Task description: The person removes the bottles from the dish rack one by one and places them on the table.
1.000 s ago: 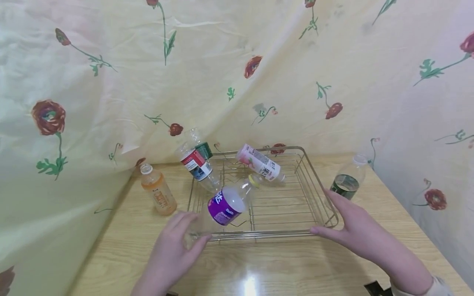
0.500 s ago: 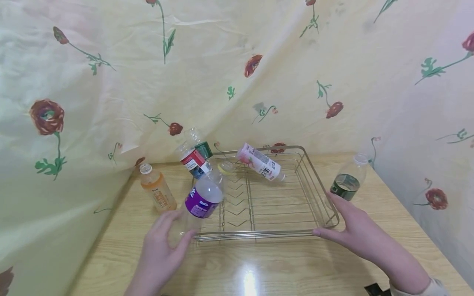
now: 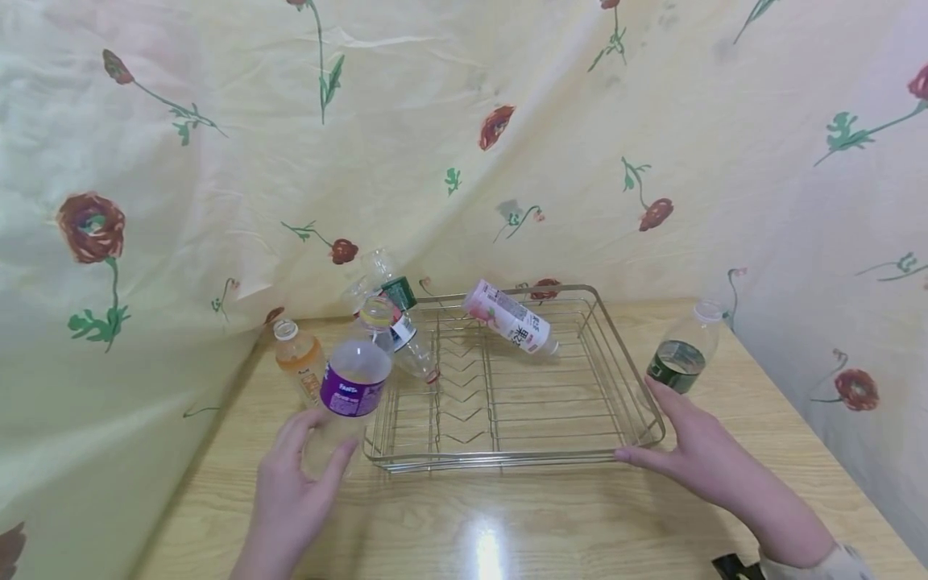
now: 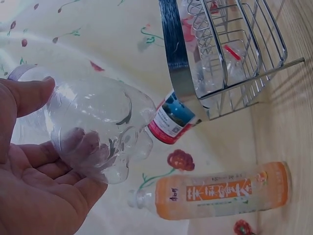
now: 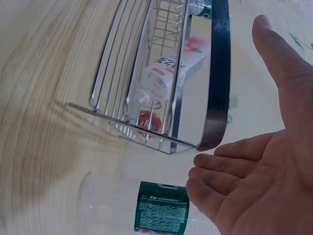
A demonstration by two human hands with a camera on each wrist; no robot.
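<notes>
My left hand [image 3: 290, 483] holds a clear plastic Fanta bottle [image 3: 354, 393] with a purple label, gripping its lower part. It tilts slightly, neck up, at the wire rack's left front corner. In the left wrist view, thumb and fingers lie on opposite sides of the clear bottle base [image 4: 100, 125]. My right hand [image 3: 699, 447] is beside the right front corner of the metal wire rack [image 3: 500, 459]. Its fingers [image 5: 234, 166] are spread and hold nothing in the right wrist view. A pink-and-white bottle [image 3: 510, 318] lies tilted in the rack.
A bottle with a red, white and blue label [image 3: 406, 332] leans into the rack's left side, partly hidden. Behind it is a green-labelled bottle [image 3: 399, 292]. An orange-labelled bottle [image 3: 296, 358] stands left; another green-labelled bottle [image 3: 677, 362] stands right. Floral cloth [image 3: 449, 97] hangs behind.
My left hand has carried the Fanta bottle leftward out from over the rack, and the bottle has turned from slanting right to nearly upright. The right hand has barely moved.
</notes>
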